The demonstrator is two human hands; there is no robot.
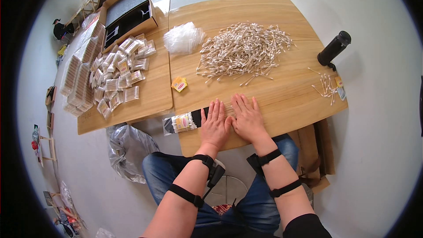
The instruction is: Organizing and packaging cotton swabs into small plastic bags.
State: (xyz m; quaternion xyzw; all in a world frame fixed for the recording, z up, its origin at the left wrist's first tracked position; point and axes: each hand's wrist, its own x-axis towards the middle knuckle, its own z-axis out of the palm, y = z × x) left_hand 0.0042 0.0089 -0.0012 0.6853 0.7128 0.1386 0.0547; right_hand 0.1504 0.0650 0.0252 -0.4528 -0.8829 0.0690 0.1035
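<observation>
My left hand [215, 122] and my right hand [246, 117] lie flat, side by side, on a small bunch of wooden cotton swabs [229, 109] at the near edge of a wooden table [282, 101]. The fingers are spread and press the swabs down. Just left of my left hand, a filled clear bag of swabs [183, 122] with a yellow label lies on a black strip [197, 117]. A big loose heap of cotton swabs [244, 50] is spread farther back on the table.
A pile of empty clear bags [183, 38] and a yellow label [179, 84] lie left of the heap. Several packed swab bags [120, 72] cover a second table at left, by an open cardboard box [128, 11]. A black cylinder [334, 48] and several stray swabs [326, 86] sit at right.
</observation>
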